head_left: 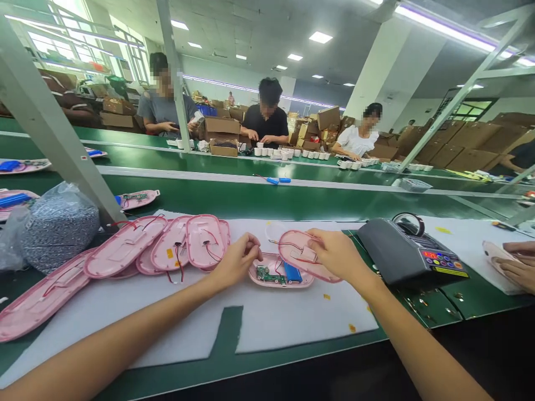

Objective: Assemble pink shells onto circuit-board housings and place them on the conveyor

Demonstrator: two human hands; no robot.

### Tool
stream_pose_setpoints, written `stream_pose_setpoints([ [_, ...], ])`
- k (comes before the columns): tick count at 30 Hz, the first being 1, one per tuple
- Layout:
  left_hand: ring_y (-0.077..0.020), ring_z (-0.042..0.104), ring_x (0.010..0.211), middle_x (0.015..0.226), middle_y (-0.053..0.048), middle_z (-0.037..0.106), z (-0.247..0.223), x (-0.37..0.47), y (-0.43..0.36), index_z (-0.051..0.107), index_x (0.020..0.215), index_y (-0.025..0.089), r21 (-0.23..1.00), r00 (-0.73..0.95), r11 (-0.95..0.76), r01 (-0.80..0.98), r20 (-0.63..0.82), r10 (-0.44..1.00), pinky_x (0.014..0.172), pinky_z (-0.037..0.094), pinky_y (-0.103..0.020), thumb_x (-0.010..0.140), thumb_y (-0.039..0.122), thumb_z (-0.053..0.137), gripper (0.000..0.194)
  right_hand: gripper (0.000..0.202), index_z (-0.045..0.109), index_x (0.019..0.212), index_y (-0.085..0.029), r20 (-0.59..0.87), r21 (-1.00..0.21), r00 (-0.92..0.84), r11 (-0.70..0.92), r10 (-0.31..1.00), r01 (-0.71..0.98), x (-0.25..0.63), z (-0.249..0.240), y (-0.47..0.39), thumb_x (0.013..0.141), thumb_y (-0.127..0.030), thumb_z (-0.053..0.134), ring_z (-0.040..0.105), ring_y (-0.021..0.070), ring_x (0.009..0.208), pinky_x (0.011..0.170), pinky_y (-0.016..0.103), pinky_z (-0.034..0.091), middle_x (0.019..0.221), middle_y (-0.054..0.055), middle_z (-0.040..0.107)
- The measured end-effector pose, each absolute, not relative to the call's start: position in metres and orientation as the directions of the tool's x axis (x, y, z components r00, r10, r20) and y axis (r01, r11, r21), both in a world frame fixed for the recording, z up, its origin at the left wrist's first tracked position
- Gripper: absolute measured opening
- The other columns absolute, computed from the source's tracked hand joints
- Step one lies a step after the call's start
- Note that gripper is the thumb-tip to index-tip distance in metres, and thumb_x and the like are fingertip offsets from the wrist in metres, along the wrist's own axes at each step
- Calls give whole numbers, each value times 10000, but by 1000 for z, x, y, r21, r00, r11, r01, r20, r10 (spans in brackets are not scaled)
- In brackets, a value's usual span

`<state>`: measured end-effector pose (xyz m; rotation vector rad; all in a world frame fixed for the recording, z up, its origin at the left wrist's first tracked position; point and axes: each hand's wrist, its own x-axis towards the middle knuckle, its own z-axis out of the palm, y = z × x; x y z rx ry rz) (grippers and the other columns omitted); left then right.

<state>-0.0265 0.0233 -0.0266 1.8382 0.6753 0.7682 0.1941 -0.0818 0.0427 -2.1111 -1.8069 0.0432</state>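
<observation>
My right hand grips a pink oval cover with thin wires on its inner face, tilted over a second pink shell. That lower shell lies on white foam and holds a green circuit board and a blue battery. My left hand is at the shell's upper left, fingers curled together; whether anything small is between them cannot be made out. Several pink covers with red and black wires overlap to the left of my left hand.
A dark tape dispenser with a red display stands at right. Beyond it a person's hands hold a pink part. A bag of small metal pieces sits at left by a metal post. People work across the green bench.
</observation>
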Motion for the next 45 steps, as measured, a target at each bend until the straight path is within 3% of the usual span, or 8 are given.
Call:
stream_pose_setpoints([
  [6, -158, 589, 704, 742, -13, 599, -27, -30, 16, 461, 894, 193, 923, 561, -378, 66, 279, 779, 666, 450, -293, 902, 319, 434, 129, 237, 625, 839, -233, 216, -141, 123, -93, 969, 986, 170, 49, -63, 875, -181, 397, 468, 152, 588, 561, 274, 222, 653, -1, 606],
  [12, -195, 651, 808, 829, -43, 675, -25, -48, 34, 571, 1209, 166, 952, 631, -279, 125, 141, 763, 755, 504, -323, 849, 312, 514, 393, 223, 581, 759, -217, 214, -61, 216, -208, 952, 976, 182, 53, -59, 875, -185, 393, 443, 157, 560, 548, 281, 204, 623, 7, 585],
  [17, -218, 660, 879, 900, -50, 727, -10, -63, 39, 725, 839, 187, 901, 703, -393, 184, 159, 693, 803, 492, -320, 846, 330, 548, 227, 221, 606, 787, -214, 190, -52, 182, -175, 965, 983, 190, 54, -62, 881, -205, 406, 479, 158, 588, 557, 273, 229, 672, 17, 615],
  [23, -183, 623, 823, 864, -42, 695, 2, -43, 17, 708, 838, 174, 918, 497, -390, 70, 307, 812, 748, 487, -289, 870, 305, 567, 195, 270, 681, 899, -228, 217, -21, 35, -31, 976, 999, 163, 57, -61, 872, -178, 417, 555, 168, 682, 578, 274, 254, 795, 25, 690],
  [26, -189, 582, 849, 888, -59, 634, -9, -23, 13, 715, 861, 187, 766, 352, -617, 178, 536, 767, 785, 489, -328, 895, 250, 555, 175, 292, 694, 886, -230, 242, -40, 0, 10, 970, 999, 145, 58, -62, 878, -186, 405, 557, 168, 676, 573, 275, 258, 773, 20, 692],
  [31, -242, 506, 1136, 1190, -135, 539, -33, -9, 16, 701, 947, 176, 310, 381, -920, 238, 842, 382, 933, 493, -401, 940, 210, 523, 181, 297, 709, 962, -262, 326, -187, 131, -72, 936, 980, 143, 57, -64, 869, -217, 430, 573, 169, 673, 576, 266, 290, 744, -4, 698],
  [37, -263, 446, 1271, 1347, -110, 475, -26, -20, 22, 708, 836, 194, 498, 535, -860, 113, 699, 475, 1055, 432, -468, 915, 218, 582, 151, 310, 717, 994, -268, 324, -199, 148, -86, 934, 976, 154, 49, -63, 855, -239, 441, 560, 180, 645, 580, 272, 290, 701, 1, 691],
  [45, -156, 640, 873, 989, -47, 660, -38, -16, 32, 653, 956, 190, 765, 464, -641, -64, 591, 660, 792, 537, -295, 879, 177, 603, 93, 272, 705, 908, -260, 266, -264, 79, -6, 961, 965, 150, 50, -53, 818, -260, 448, 545, 161, 646, 599, 269, 306, 746, -8, 693],
])
